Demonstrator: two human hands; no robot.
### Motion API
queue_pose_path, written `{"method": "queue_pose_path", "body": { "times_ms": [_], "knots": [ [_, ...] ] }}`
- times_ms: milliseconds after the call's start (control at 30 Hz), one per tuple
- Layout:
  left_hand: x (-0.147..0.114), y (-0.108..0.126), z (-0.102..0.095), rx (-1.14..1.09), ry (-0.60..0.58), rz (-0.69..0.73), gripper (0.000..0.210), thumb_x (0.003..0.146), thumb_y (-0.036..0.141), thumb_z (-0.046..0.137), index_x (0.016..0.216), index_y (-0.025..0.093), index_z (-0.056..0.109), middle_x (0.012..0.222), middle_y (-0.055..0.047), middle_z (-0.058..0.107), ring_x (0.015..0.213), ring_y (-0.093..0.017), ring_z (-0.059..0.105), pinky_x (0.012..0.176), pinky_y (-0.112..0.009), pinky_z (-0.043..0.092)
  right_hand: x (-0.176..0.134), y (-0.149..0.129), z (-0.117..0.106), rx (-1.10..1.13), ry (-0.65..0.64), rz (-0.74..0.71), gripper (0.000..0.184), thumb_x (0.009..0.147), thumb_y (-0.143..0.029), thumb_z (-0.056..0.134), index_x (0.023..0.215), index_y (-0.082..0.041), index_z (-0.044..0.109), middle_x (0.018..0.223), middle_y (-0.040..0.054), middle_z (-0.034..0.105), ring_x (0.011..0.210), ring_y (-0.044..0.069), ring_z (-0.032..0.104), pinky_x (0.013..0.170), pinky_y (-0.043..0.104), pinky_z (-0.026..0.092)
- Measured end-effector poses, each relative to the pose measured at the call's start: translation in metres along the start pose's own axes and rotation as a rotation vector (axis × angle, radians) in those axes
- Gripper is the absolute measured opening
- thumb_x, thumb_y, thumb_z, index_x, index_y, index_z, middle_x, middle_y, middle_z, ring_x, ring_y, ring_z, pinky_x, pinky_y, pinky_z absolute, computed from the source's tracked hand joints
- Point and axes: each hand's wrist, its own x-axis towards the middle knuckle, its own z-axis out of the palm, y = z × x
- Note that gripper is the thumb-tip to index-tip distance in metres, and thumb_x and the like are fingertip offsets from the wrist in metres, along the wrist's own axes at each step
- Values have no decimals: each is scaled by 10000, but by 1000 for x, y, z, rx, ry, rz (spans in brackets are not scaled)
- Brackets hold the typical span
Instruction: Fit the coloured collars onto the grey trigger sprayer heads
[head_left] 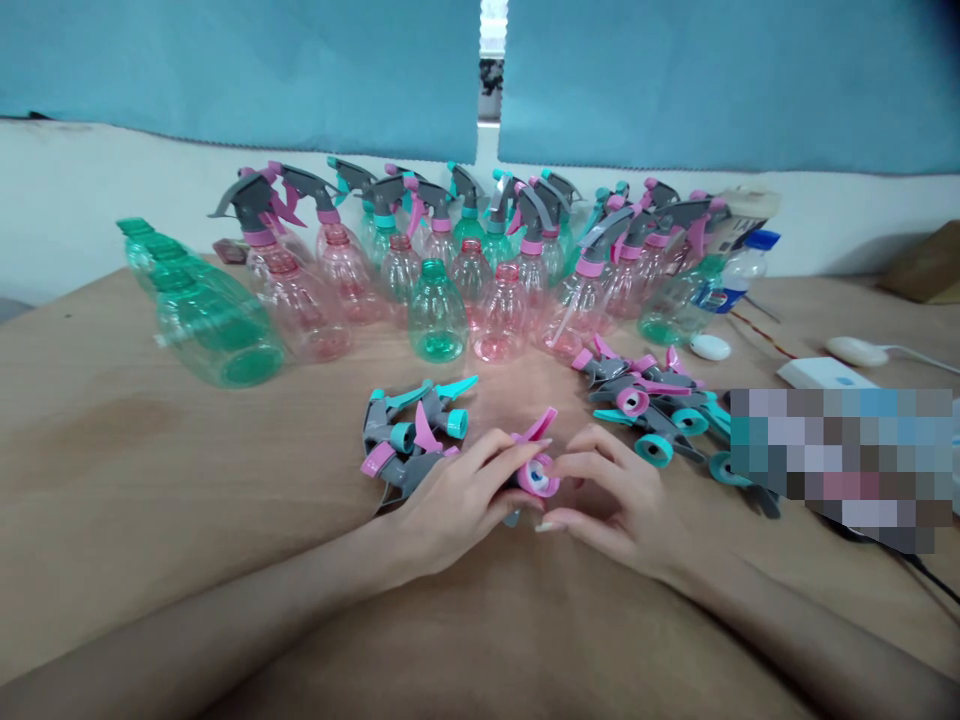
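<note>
My left hand [461, 490] is closed around a pink-and-grey trigger sprayer head [538, 476], whose round pink collar faces me with a white insert inside. My right hand [615, 495] is just right of it, thumb and fingers curved and apart. Its index fingertip is at the collar's edge; whether it touches I cannot tell. Beside my left hand lies a small group of loose sprayer heads [403, 437] in grey with teal or pink. Another pile of sprayer heads [654, 450] lies beyond my right hand.
Several pink and green bottles stand along the back, many with sprayer heads fitted, such as a pink bottle [501, 315] and a green bottle [437, 310] with bare necks. Green bottles [225, 340] lean at left. At right are a blue-capped bottle [746, 265], a white box [825, 374] and cables.
</note>
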Motion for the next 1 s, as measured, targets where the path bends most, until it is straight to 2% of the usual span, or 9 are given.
{"method": "queue_pose_path", "body": {
  "times_ms": [100,200,567,700,867,1000],
  "knots": [
    [0,1,0,11,7,-8,406,965,421,334,1261,173,461,1018,-78,576,875,-185,599,717,-339,555,0,-2,-2,-8,29,-1,203,870,-375,578,950,-190,605,799,23,490,700,136,491,603,266,444],
    [1,0,0,19,12,5,424,965,432,312,1247,157,467,1015,-87,576,870,-192,605,694,-340,558,0,-2,-3,-32,5,-20,202,880,-373,564,941,-191,628,768,21,496,676,134,492,591,265,439],
    [1,-2,0,-40,26,-31,380,955,373,404,1300,216,434,1035,-67,559,890,-181,595,773,-363,553,2,-1,-2,-98,-59,-53,262,914,-386,516,978,-159,631,580,-27,524,499,92,455,485,212,368],
    [-1,-2,1,-1,32,1,379,964,350,380,1295,176,440,1031,-86,559,887,-191,598,755,-363,557,-2,-2,2,-129,-102,20,231,904,-381,534,986,-183,618,628,-20,574,510,94,485,508,218,384],
    [-2,-3,4,46,-2,9,394,965,383,352,1266,153,461,1023,-94,569,892,-207,601,715,-352,563,0,-4,3,-78,-184,114,294,912,-429,498,1088,-205,568,825,19,674,600,111,577,559,220,441],
    [0,-2,2,36,6,-5,381,966,381,351,1233,142,479,1030,-98,573,901,-206,594,734,-351,555,3,-3,0,-99,-183,135,311,910,-453,490,1107,-222,562,855,14,687,659,123,618,610,221,456]
  ]
}}
